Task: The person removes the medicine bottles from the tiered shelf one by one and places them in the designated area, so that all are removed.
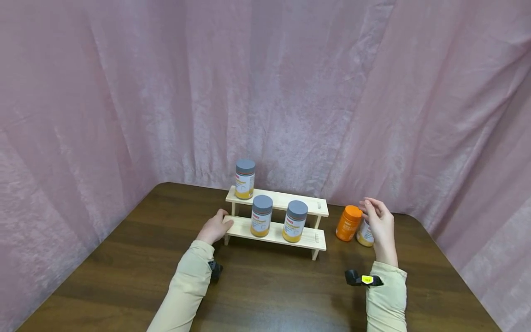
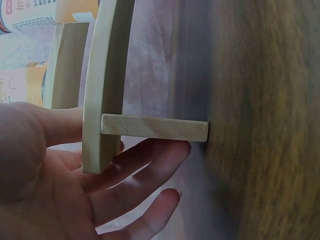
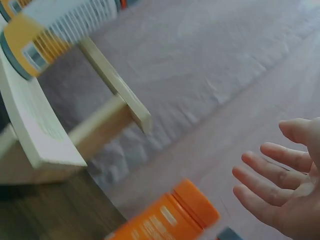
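Observation:
My left hand (image 1: 215, 227) grips the left end of a two-tier wooden display rack (image 1: 240, 228). In the left wrist view the thumb lies over the lower plank (image 2: 95, 90) and the fingers pass beneath it, near the leg (image 2: 155, 127). Two grey-lidded jars (image 1: 261, 216) (image 1: 295, 222) stand on the lower tier, and a third grey-lidded jar (image 1: 245, 180) is at the upper tier's left. My right hand (image 1: 380, 226) is raised beside an orange bottle (image 1: 348, 224), fingers loosely bent and holding nothing. It partly hides another white-and-yellow jar (image 1: 365, 235).
The rack stands on a dark brown wooden table (image 1: 282, 286). Behind it hangs a pink velvet curtain (image 1: 290, 92). The orange bottle and the half-hidden jar stand on the table right of the rack.

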`<state>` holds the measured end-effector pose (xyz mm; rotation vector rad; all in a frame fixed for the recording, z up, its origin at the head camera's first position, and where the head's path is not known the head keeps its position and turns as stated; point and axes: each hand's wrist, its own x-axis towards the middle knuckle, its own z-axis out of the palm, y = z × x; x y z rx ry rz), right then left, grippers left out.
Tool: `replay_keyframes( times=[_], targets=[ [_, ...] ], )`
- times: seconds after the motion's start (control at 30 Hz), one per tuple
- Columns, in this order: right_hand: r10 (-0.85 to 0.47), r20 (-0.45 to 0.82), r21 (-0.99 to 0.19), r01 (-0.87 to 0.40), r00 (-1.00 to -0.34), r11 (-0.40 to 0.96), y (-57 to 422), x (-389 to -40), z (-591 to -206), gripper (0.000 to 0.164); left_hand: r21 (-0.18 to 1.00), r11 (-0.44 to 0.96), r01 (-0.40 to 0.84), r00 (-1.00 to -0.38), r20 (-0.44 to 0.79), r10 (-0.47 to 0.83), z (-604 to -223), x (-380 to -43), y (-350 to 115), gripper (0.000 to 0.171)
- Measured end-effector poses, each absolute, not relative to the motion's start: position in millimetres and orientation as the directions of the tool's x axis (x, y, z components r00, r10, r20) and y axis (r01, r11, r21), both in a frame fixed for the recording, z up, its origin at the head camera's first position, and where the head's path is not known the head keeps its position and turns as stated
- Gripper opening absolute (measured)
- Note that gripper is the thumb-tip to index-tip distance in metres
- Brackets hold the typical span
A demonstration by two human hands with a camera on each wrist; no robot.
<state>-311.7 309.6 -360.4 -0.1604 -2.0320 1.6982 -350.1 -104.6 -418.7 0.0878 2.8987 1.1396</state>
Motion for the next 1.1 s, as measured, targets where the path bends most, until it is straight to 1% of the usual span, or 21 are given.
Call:
replay_keyframes(
  times=[0.1, 0.2, 0.33, 0.5, 0.67, 0.87, 0.97, 1.1],
  targets=[
    [0.341, 0.296, -0.950, -0.239, -0.892, 0.200, 299, -316, -358, 0.025, 0.684, 0.729, 0.042, -0.999, 0.007, 0.051, -419, -352, -102, 0.044],
    [0.293, 0.324, -0.936, -0.259, -0.900, 0.239, 289, -322, -355, 0.026, 0.688, 0.724, 0.047, -0.999, 0.017, 0.048, -420, -355, -96, 0.043],
    [0.248, 0.348, -0.917, -0.272, -0.904, 0.293, 277, -327, -351, 0.032, 0.688, 0.724, 0.048, -0.999, 0.022, 0.046, -421, -356, -88, 0.042],
    [0.214, 0.397, -0.890, -0.318, -0.892, 0.326, 261, -332, -342, 0.034, 0.686, 0.726, 0.043, -0.999, 0.016, 0.043, -421, -355, -82, 0.041],
    [0.121, 0.450, -0.846, -0.378, -0.885, 0.377, 243, -340, -323, 0.035, 0.680, 0.732, 0.031, -1.000, 0.019, 0.024, -420, -357, -77, 0.040],
    [0.008, 0.423, -0.792, -0.366, -0.906, 0.489, 229, -351, -304, 0.038, 0.678, 0.734, 0.023, -1.000, 0.030, 0.004, -418, -360, -76, 0.041],
    [-0.015, 0.405, -0.780, -0.354, -0.914, 0.516, 223, -354, -299, 0.038, 0.675, 0.737, 0.024, -0.999, 0.032, 0.004, -418, -360, -76, 0.041],
    [-0.028, 0.388, -0.786, -0.347, -0.921, 0.512, 213, -355, -297, 0.036, 0.672, 0.740, 0.028, -0.999, 0.031, 0.009, -418, -361, -77, 0.041]
  ],
)
